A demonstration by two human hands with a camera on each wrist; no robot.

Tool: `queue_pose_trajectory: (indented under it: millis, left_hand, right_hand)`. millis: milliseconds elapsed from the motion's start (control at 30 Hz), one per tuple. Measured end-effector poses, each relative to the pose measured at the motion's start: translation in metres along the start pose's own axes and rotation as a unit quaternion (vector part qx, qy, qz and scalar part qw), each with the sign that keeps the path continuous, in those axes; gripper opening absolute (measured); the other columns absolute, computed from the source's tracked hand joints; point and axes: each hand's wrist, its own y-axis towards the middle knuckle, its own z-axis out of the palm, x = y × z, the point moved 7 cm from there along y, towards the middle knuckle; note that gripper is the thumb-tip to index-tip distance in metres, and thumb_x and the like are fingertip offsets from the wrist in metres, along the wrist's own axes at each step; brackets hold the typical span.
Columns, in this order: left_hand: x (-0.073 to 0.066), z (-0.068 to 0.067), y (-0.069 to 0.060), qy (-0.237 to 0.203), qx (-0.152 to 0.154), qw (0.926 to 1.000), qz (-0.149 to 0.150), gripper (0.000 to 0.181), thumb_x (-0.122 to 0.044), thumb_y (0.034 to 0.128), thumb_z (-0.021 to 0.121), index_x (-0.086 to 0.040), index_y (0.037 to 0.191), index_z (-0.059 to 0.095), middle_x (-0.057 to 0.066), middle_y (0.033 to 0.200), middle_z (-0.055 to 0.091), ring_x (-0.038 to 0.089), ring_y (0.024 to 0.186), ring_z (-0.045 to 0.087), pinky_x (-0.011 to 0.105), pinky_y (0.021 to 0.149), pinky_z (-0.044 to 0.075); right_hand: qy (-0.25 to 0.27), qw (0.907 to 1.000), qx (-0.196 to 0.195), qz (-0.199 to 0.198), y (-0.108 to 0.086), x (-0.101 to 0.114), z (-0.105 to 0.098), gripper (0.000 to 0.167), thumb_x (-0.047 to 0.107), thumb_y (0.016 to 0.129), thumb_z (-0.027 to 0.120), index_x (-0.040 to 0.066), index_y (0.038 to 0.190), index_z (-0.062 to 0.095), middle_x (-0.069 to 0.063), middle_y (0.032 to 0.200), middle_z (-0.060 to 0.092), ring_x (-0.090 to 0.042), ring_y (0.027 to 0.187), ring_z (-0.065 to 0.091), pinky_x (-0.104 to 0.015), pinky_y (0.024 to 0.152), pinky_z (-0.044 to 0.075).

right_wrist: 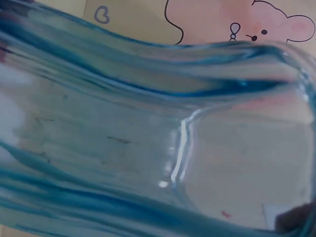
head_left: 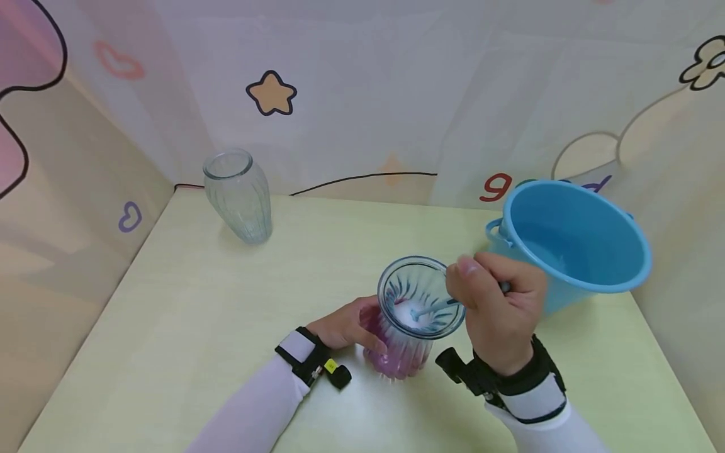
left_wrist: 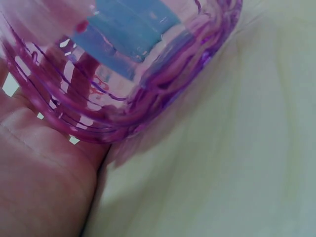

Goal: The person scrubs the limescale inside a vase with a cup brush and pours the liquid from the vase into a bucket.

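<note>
A ribbed glass vase point(head_left: 399, 362), blue-tinted at its flared rim and purple lower down, stands slightly tilted on the table. My left hand point(head_left: 348, 324) holds its lower side, thumb in front and fingers round the far side; in the left wrist view the palm point(left_wrist: 44, 168) lies beside the purple base. With curled fingers my right hand point(head_left: 501, 302) grips a light-blue stick point(head_left: 435, 307) above the rim. The stick slants into the vase's mouth, where a white mass point(head_left: 409, 313) shows at its lower end; its exact kind is unclear. Blue glass point(right_wrist: 123, 138) fills the right wrist view.
A clear ribbed vase point(head_left: 240, 201) stands at the back left of the pale table point(head_left: 215, 314). To the right, close behind my right hand, is a light-blue bucket point(head_left: 578, 283). A printed cloth backdrop point(head_left: 351, 100) rises along the table's back and sides.
</note>
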Motion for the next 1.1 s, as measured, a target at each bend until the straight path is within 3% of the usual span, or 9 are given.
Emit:
queue_pose_trajectory:
  millis: [267, 433, 567, 733, 900, 1100]
  left_hand:
    - [-0.001, 0.002, 0.001, 0.005, 0.008, 0.9998, 0.015, 0.076, -0.023, 0.0857, 0.083, -0.012, 0.152, 0.046, 0.012, 0.150, 0.052, 0.017, 0.143, 0.043, 0.042, 0.127, 0.026]
    - [-0.002, 0.002, 0.001, 0.016, 0.004, 0.9998, 0.006, 0.073, -0.016, 0.0846, 0.079, -0.014, 0.150, 0.046, 0.010, 0.148, 0.052, 0.016, 0.140, 0.045, 0.042, 0.126, 0.027]
    - [-0.002, 0.002, 0.000, 0.022, 0.001, 0.9998, 0.002, 0.072, -0.013, 0.0847, 0.077, -0.015, 0.149, 0.046, 0.010, 0.146, 0.053, 0.016, 0.137, 0.046, 0.041, 0.125, 0.030]
    - [0.000, 0.002, -0.002, 0.023, 0.001, 0.9997, 0.002, 0.071, -0.018, 0.0859, 0.078, -0.016, 0.149, 0.047, 0.009, 0.144, 0.056, 0.016, 0.135, 0.049, 0.040, 0.123, 0.032]
    - [0.000, 0.001, -0.001, 0.020, 0.004, 0.9997, 0.012, 0.075, -0.029, 0.0843, 0.079, -0.016, 0.150, 0.047, 0.009, 0.145, 0.055, 0.016, 0.134, 0.050, 0.039, 0.122, 0.035]
    - [-0.001, 0.001, 0.000, 0.015, 0.011, 0.9997, 0.017, 0.075, -0.029, 0.0829, 0.077, -0.013, 0.149, 0.047, 0.011, 0.143, 0.055, 0.016, 0.131, 0.051, 0.038, 0.121, 0.036]
  right_hand:
    - [-0.086, 0.9958, 0.011, 0.029, -0.004, -0.009, -0.001, 0.039, -0.014, 0.091, 0.043, 0.004, 0.056, 0.037, -0.004, 0.053, 0.034, -0.015, 0.045, 0.032, -0.024, 0.039, 0.023]
    - [-0.153, 0.9866, 0.021, 0.051, -0.005, -0.011, 0.002, 0.041, -0.019, 0.087, 0.045, 0.006, 0.054, 0.038, -0.003, 0.052, 0.032, -0.012, 0.045, 0.031, -0.021, 0.038, 0.020]
    - [-0.211, 0.9696, 0.061, 0.107, -0.005, -0.016, 0.008, 0.045, -0.018, 0.089, 0.051, 0.008, 0.054, 0.038, -0.002, 0.051, 0.031, -0.010, 0.044, 0.030, -0.022, 0.038, 0.019]
    - [-0.240, 0.9433, 0.129, 0.189, -0.005, -0.024, 0.018, 0.048, -0.010, 0.095, 0.056, 0.009, 0.056, 0.036, -0.003, 0.052, 0.028, -0.011, 0.046, 0.031, -0.028, 0.039, 0.021]
    - [-0.265, 0.9146, 0.172, 0.252, -0.006, -0.033, 0.023, 0.047, -0.002, 0.100, 0.056, 0.011, 0.058, 0.040, -0.003, 0.055, 0.032, -0.015, 0.052, 0.037, -0.029, 0.044, 0.030]
    - [-0.299, 0.8786, 0.208, 0.309, -0.009, -0.042, 0.024, 0.044, 0.007, 0.103, 0.056, 0.012, 0.060, 0.046, 0.000, 0.060, 0.042, -0.018, 0.061, 0.047, -0.027, 0.053, 0.041]
